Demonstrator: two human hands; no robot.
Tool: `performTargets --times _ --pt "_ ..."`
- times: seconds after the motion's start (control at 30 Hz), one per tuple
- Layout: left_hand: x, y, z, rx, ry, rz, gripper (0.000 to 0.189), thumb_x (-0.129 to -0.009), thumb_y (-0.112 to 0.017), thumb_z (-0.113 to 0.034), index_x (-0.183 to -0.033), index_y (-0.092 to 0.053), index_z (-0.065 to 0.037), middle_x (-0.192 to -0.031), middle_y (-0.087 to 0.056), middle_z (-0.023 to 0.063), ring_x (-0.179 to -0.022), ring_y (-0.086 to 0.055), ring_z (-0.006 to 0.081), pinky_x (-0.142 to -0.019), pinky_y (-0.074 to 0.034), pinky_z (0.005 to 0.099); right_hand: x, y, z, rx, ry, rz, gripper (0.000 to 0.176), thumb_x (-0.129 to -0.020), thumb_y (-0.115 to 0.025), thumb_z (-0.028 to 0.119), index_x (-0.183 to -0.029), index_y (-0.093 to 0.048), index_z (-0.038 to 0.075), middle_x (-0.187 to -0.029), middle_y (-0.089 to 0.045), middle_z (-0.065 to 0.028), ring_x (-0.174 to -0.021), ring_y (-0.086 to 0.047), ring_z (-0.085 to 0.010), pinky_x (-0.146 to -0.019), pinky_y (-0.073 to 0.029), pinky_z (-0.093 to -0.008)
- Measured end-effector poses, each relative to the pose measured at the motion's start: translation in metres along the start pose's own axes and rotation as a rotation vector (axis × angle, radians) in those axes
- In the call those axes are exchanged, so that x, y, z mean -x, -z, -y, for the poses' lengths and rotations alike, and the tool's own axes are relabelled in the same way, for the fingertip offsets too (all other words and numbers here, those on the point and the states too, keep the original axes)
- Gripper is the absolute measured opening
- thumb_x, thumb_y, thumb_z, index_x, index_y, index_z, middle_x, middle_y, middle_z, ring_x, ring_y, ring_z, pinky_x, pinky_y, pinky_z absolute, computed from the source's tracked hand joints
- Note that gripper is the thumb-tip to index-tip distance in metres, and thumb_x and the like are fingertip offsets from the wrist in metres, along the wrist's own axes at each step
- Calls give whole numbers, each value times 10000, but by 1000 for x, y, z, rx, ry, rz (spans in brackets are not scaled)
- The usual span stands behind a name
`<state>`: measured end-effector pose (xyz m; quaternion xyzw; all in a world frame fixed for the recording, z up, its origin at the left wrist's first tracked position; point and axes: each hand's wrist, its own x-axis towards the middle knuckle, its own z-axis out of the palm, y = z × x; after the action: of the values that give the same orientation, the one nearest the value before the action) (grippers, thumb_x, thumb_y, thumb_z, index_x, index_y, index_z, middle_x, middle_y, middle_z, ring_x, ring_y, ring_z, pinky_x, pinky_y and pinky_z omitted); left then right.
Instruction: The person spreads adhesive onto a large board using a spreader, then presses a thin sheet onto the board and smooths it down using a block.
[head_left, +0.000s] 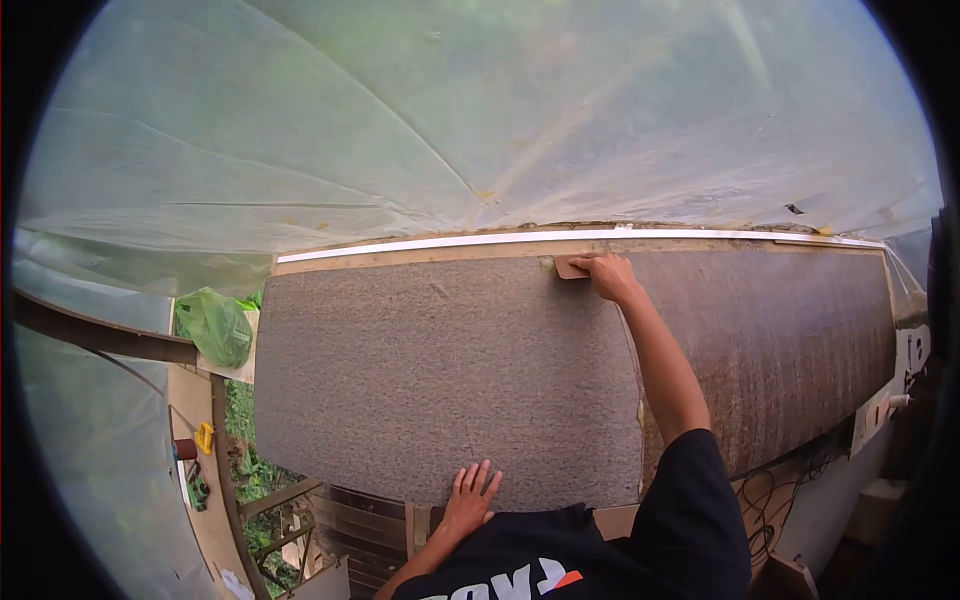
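A grey speckled sheet (440,370) lies over the left part of a long board, and a darker brown, streaked surface (770,340) shows on the right. At the sheet's far edge, my right hand (607,275) grips a flat brown spreader-like plate (572,267) pressed against the surface. A yellowish smear (547,264) sits beside the plate. My left hand (472,498) rests flat, fingers spread, on the sheet's near edge. The seam between sheet and brown surface runs just left of my right forearm.
A white strip (450,243) runs along the board's far edge, below translucent plastic sheeting (480,110). To the left are a green plastic bag (220,328) and a yellow-handled tool (205,437) on a wooden ledge. Dark cables (765,510) hang at the lower right.
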<state>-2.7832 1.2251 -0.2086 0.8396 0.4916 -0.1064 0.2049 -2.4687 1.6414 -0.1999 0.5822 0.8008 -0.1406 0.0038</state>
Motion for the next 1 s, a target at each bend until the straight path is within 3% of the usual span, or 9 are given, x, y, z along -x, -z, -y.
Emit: performTargets --times 0.1,0.17,0.3,0.57,0.67,0.77,0.9,0.97,1.0 --pt "-3 2 -7 -32 36 -25 1061 -624 -834 -396 -1492 -251 -219 -1552 -180 161 -1409 -178 369 -1114 -160 616 18 15 2 11 -50 147 540 -812 -487 25 -1243 -622 321 -1204 -646 -4 -1016 -640 -286 -783 -527 -427" --pt "-4 1 -6 -18 15 -13 1063 -629 -832 -390 -1496 -242 -217 -1559 -169 150 -1420 -159 375 -1097 -144 657 41 12 -9 6 5 155 503 -814 -506 75 -1202 -648 362 -1020 -699 -83 -947 -660 -320 -744 -532 -438" --pt "-9 5 1 83 -47 5 1047 -646 -825 -370 -1499 -240 -203 -1576 -147 116 -1446 -113 384 -1050 -95 748 127 5 -4 24 -20 239 556 -784 -519 49 -1197 -639 403 -1035 -694 -84 -939 -658 -328 -742 -530 -430" --pt "-7 -17 6 133 -90 -206 1026 -622 -822 -335 -1482 -284 -178 -1575 -154 117 -1447 -116 382 -999 -24 805 356 -12 57 -51 -152 323 511 -831 -482 48 -1224 -633 336 -1288 -600 14 -1107 -604 -282 -846 -519 -421" --pt "-8 -21 6 122 -88 -228 1013 -627 -816 -348 -1479 -294 -180 -1576 -159 108 -1449 -115 374 -1008 -21 799 424 -35 72 -39 -112 245 511 -820 -511 56 -1221 -638 344 -1287 -601 29 -1061 -629 -285 -821 -532 -442" --pt "-9 -22 7 96 -77 -238 995 -637 -807 -357 -1477 -304 -180 -1576 -165 99 -1453 -108 362 -1019 -22 789 469 -53 81 -130 -109 230 489 -834 -495 86 -1217 -641 352 -1221 -641 3 -1041 -639 -279 -797 -537 -420" --pt "-11 -19 8 105 -70 -248 1003 -637 -808 -364 -1481 -297 -183 -1578 -160 98 -1455 -102 359 -1021 -22 788 514 -78 98 -150 -219 538 577 -806 -475 32 -1237 -618 388 -1113 -672 -127 -1010 -623 -377 -831 -524 -417" --pt "-8 -24 9 106 -86 -237 1011 -642 -805 -363 -1489 -281 -187 -1582 -144 95 -1457 -95 352 -1026 -20 784 522 -86 86 -461 -330 291 601 -785 -470 -47 -1222 -643 328 -1100 -666 -173 -1003 -657 -322 -839 -508 -345" --pt "-6 -24 9 111 -72 -225 1011 -642 -805 -363 -1489 -281 -187 -1582 -144 95 -1457 -95 352 -1026 -20 784 514 -65 96 -768 -413 158 422 -795 -569 -48 -1161 -681 133 -999 -720 -34 -904 -624 -107 -754 -478 -275"
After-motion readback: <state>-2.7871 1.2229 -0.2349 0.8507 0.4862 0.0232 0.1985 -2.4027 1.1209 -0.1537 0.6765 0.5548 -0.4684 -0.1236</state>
